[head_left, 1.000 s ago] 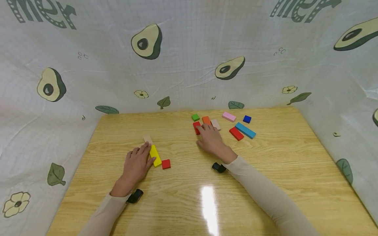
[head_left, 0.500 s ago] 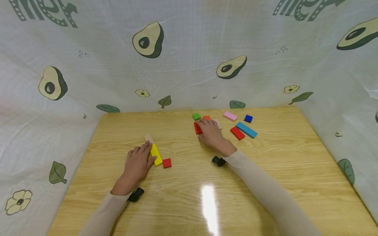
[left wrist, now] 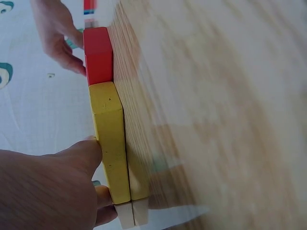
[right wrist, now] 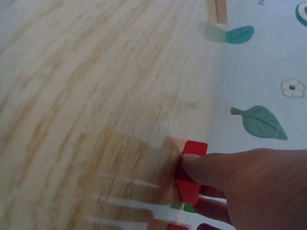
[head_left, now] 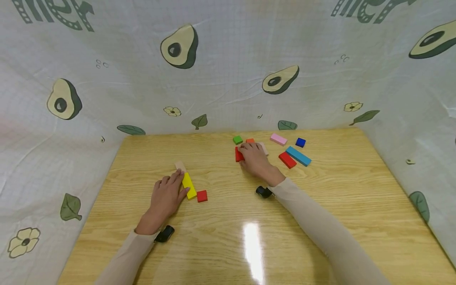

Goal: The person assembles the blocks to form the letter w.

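My right hand [head_left: 254, 158] pinches a red block [right wrist: 192, 177] between thumb and fingers at the back of the table. Part of this block is hidden under the fingers in the head view. At the left, my left hand [head_left: 166, 196] rests on a long yellow block [head_left: 189, 187], thumb near its front end and fingertips at its far end. A pale wooden block [head_left: 180, 166] continues the line beyond the yellow one. Beside the yellow block's near end lies a small red block [head_left: 202, 196]. From the left wrist, the thumb and fingertips touch the yellow block's upper face.
Around my right hand lie a green block [head_left: 237, 139], an orange block [head_left: 250, 140] and a pale block [head_left: 263, 148]. Farther right are a pink block [head_left: 278, 139], a dark blue block [head_left: 301, 142], a light blue block [head_left: 298, 156] and another red block [head_left: 287, 160]. A printed cloth [head_left: 228, 71] hangs behind the table.
The right hand's fingers have moved slightly farther back and taken hold of the red block, covering more of the orange one. The left hand stays in place on the yellow block.
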A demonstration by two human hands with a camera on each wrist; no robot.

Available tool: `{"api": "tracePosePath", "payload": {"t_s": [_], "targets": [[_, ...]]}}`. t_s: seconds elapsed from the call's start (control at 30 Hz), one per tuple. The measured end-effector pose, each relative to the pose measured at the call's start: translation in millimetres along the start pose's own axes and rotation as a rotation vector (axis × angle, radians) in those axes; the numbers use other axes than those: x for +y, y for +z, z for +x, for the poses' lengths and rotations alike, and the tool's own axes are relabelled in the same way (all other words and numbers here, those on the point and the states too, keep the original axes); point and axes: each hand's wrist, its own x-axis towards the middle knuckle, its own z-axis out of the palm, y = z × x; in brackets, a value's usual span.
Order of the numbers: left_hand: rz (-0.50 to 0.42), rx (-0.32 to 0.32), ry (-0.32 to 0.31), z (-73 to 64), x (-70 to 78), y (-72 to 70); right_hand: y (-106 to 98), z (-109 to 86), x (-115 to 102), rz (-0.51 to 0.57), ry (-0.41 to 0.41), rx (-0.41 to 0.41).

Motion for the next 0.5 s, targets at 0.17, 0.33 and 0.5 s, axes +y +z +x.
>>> {"api": "tracePosePath", "payload": {"t_s": [0.17, 0.33, 0.5], "targets": [[-0.003, -0.008, -0.003, 0.9, 0.3, 0.8, 1.1, 1.8, 1.7, 0.003, 0.005, -0.009], [-0.010, -0.018, -0.003, 1.1, 0.4, -0.1, 1.3, 2.9, 2.6, 0.024, 0.019, -0.025], [-0.018, -0.020, -0.003, 1.0, 0.2, -1.2, 2.0, 4.1, 1.9, 0.016, 0.026, -0.036]]}}
